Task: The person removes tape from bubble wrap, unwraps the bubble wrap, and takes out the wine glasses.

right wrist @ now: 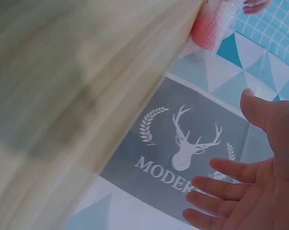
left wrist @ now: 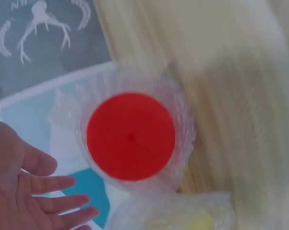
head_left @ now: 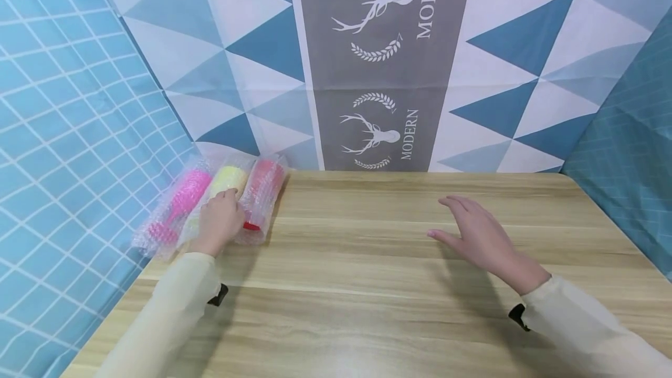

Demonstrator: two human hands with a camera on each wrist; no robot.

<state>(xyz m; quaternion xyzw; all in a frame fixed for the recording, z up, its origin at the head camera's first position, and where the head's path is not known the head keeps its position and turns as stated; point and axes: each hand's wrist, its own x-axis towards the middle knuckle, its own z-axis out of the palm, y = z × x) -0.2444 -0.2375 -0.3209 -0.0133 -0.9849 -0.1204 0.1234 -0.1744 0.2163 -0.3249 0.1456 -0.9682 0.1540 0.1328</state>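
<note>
Three bubble-wrapped things lie side by side at the table's far left. The pink thing (head_left: 190, 191), outermost, has a wide body, a narrow neck and a foot, like a goblet. Beside it is the yellow thing (head_left: 228, 179), partly hidden by my left hand (head_left: 220, 220). The red thing (head_left: 263, 185) lies to the right; its round flat red end (left wrist: 131, 137) faces the left wrist camera. My left hand is over the yellow thing, fingers extended, gripping nothing. Over the table's right half my right hand (head_left: 480, 238) hovers, fingers apart and holding nothing.
The wooden table (head_left: 357, 296) meets a back wall cloth (head_left: 378, 83) with triangles and deer heads. A blue checked cloth (head_left: 63, 133) stands along the left edge, close to the pink thing. Another blue cloth (head_left: 630, 133) hangs at the right.
</note>
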